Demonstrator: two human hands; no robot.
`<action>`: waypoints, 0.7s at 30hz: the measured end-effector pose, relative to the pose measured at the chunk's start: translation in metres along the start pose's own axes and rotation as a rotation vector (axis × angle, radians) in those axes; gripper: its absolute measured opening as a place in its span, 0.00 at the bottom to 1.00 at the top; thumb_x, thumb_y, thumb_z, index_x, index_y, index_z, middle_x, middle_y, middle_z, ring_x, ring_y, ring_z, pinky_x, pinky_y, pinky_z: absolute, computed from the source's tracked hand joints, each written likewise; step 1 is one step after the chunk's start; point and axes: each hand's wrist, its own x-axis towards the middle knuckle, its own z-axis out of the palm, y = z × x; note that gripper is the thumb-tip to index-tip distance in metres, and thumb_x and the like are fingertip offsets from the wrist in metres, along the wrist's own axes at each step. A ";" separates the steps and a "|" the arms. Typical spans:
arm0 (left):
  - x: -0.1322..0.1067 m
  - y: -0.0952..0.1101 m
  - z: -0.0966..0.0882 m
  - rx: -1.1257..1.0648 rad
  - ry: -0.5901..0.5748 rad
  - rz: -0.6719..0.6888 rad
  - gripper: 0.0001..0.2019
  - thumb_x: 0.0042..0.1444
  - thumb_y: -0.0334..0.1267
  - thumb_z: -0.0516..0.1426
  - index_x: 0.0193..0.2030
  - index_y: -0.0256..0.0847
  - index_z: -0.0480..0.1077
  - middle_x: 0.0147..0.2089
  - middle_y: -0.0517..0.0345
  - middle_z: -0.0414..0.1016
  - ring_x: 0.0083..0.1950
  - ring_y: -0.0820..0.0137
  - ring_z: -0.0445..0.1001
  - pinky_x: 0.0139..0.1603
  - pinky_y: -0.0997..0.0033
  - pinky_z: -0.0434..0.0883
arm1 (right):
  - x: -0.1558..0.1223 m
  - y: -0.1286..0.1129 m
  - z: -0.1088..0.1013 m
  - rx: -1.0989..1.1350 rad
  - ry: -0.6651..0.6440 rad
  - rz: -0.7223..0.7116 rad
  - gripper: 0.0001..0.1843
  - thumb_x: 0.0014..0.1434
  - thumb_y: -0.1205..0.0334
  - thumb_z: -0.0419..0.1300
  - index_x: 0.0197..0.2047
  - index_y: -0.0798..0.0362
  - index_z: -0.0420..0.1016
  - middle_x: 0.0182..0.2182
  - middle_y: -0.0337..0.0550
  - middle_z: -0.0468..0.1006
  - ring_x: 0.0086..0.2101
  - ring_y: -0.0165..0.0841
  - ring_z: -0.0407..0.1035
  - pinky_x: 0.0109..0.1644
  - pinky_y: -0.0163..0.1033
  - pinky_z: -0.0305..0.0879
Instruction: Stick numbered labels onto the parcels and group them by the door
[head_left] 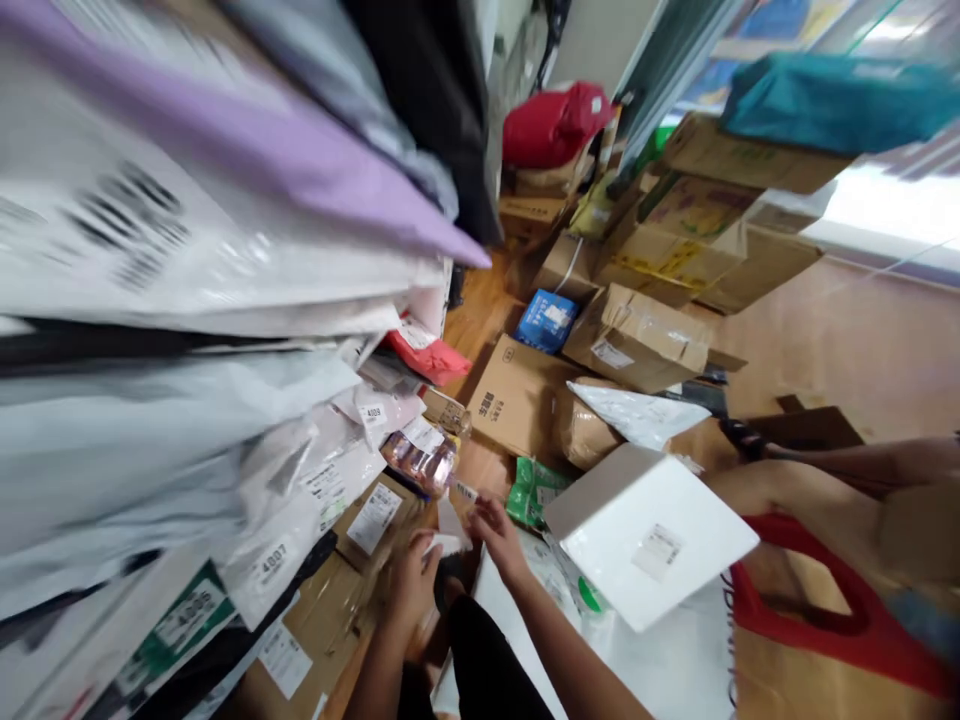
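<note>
My left hand [411,582] is closed on a white strip of labels [448,543], low in the middle of the head view. Just to its right, my right hand [498,532] has its fingers curled in a pinch at a small printed label [465,491]. The print on that label is too small to read. Beyond my hands lies a shiny plastic-wrapped package [421,458] with a white shipping label. A brown parcel [375,515] rests left of my hands, and a green plastic bag [534,490] lies to the right.
Stacked mailer bags [187,420] fill the left side. A white box [652,530] stands close on my right. Ahead are cardboard boxes [517,395] and a blue box [546,321]. Another person's leg [802,500] and a red stool [814,570] are at the right.
</note>
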 end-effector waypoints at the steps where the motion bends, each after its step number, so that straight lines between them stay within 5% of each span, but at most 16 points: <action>1: -0.015 0.008 -0.010 -0.040 0.033 -0.028 0.13 0.63 0.43 0.51 0.43 0.41 0.75 0.44 0.50 0.79 0.47 0.63 0.76 0.52 0.60 0.73 | -0.011 -0.002 0.007 -0.007 -0.047 -0.032 0.31 0.42 0.45 0.72 0.46 0.47 0.70 0.44 0.43 0.74 0.35 0.34 0.72 0.40 0.42 0.70; 6: -0.071 0.051 -0.063 -0.228 0.213 -0.106 0.20 0.58 0.55 0.53 0.39 0.40 0.76 0.39 0.49 0.81 0.43 0.60 0.78 0.47 0.62 0.75 | -0.074 -0.020 0.043 -0.009 -0.467 -0.180 0.46 0.48 0.47 0.70 0.65 0.43 0.53 0.42 0.43 0.73 0.40 0.37 0.72 0.46 0.47 0.69; 11: -0.086 0.100 -0.095 -0.207 0.341 -0.086 0.23 0.54 0.60 0.55 0.35 0.40 0.76 0.37 0.50 0.80 0.40 0.59 0.78 0.44 0.63 0.75 | -0.111 -0.057 0.066 -0.026 -0.519 -0.235 0.48 0.53 0.48 0.66 0.68 0.44 0.41 0.30 0.35 0.72 0.33 0.37 0.71 0.43 0.47 0.68; 16: -0.076 0.139 -0.087 -0.189 0.365 0.007 0.22 0.55 0.59 0.54 0.31 0.40 0.75 0.33 0.51 0.79 0.38 0.60 0.77 0.42 0.63 0.74 | -0.115 -0.093 0.059 0.049 -0.579 -0.211 0.53 0.48 0.46 0.70 0.67 0.43 0.41 0.33 0.39 0.76 0.33 0.39 0.73 0.42 0.48 0.68; 21: -0.057 0.163 -0.067 -0.202 0.332 0.102 0.21 0.54 0.58 0.54 0.30 0.42 0.75 0.33 0.51 0.78 0.37 0.60 0.77 0.41 0.62 0.75 | -0.108 -0.112 0.036 0.114 -0.503 -0.208 0.54 0.43 0.43 0.71 0.66 0.41 0.46 0.31 0.38 0.77 0.32 0.41 0.74 0.40 0.47 0.68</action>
